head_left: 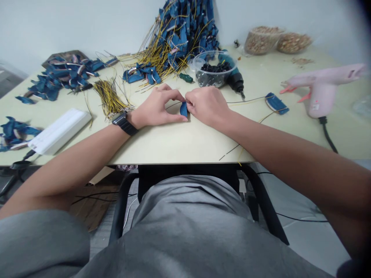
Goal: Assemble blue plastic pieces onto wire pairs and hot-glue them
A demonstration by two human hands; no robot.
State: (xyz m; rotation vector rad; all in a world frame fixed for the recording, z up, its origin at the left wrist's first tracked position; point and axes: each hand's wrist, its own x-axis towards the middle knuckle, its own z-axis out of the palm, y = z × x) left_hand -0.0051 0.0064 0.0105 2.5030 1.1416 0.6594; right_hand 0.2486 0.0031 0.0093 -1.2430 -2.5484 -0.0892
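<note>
Near the middle of the table, a small blue piece (183, 109) is between my two hands. My left hand (162, 105) has thumb and index finger curved around it, the thumb tip by its lower end. The fingers of my right hand (206, 105) are bent and pressed together at the piece's right edge. A thin dark wire shows between the left fingers. To the right, another blue piece (277, 103) lies on the table with black and yellow wires running from it toward my right forearm.
Blue pieces (55, 79) and yellow wires (111, 96) lie left; a tall blue pile (185, 34) stands behind. A tub (214, 71) of black parts, a drill (235, 79) and a green-handled tool (186, 78) sit beyond my hands. A pink glue gun (321, 87) is right, a white box (59, 131) left.
</note>
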